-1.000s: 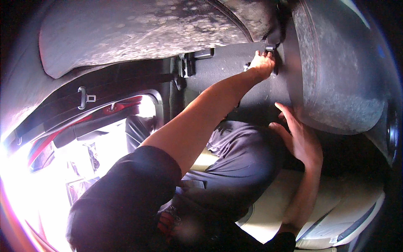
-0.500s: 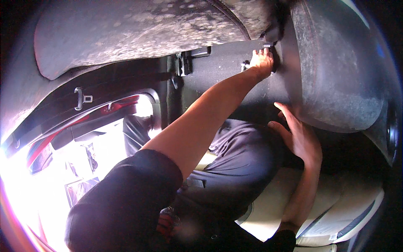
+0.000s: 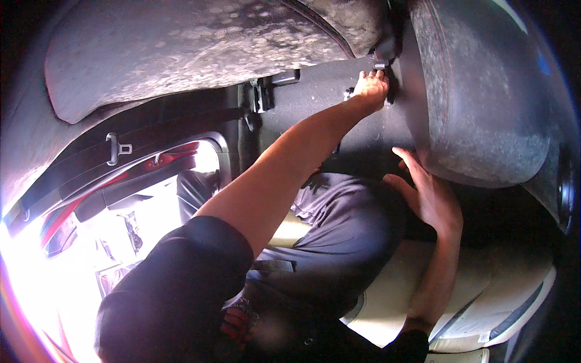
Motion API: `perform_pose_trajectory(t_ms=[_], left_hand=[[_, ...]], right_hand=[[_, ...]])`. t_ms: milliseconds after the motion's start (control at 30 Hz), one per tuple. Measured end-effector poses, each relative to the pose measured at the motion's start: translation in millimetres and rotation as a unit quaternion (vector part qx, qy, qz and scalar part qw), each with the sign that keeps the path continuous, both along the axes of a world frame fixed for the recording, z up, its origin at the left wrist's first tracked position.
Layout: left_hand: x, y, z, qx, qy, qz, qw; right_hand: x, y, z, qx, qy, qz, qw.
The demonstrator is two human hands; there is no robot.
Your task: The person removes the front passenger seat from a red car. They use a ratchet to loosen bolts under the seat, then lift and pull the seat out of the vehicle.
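My left hand (image 3: 370,89) reaches far across a dark carpeted panel (image 3: 315,103). Its fingers are bent at the panel's right end, right beside a small metal fitting (image 3: 380,65); what lies under the fingers is hidden. Another small metal piece (image 3: 348,94) shows just left of the hand. My right hand (image 3: 431,196) is raised with thumb and forefinger apart, holding nothing visible, by the lower edge of the grey seat part (image 3: 478,109) on the right. Its other fingers are partly hidden.
A spotted grey seat cushion (image 3: 200,54) hangs across the top. At left are a seat belt tongue (image 3: 114,148) and a bright door opening (image 3: 145,212). A black bracket (image 3: 260,95) sits on the panel's left end. A cream seat (image 3: 484,290) lies lower right, beside my bent leg (image 3: 351,224).
The view has shifted a little, so the surroundings sit slightly more to the left. My left hand stays at the same fitting, and my right hand keeps its pose.
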State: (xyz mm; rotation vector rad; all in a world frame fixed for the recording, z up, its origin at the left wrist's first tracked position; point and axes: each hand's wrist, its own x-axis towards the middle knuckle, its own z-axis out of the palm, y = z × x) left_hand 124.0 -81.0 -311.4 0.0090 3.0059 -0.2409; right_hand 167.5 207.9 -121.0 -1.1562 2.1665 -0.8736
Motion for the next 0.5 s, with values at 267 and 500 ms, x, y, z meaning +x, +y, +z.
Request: perform_pose_trajectory(t_ms=[267, 500], left_hand=[[-4, 3, 12, -0.039, -0.038, -0.021, 0.998], [1, -3, 5, 0.037, -0.013, -0.013, 0.999]], right_hand=[[3, 2, -10, -0.043, 0.044, -0.016, 0.998], [3, 1, -13, -0.049, 0.047, -0.015, 0.998]])
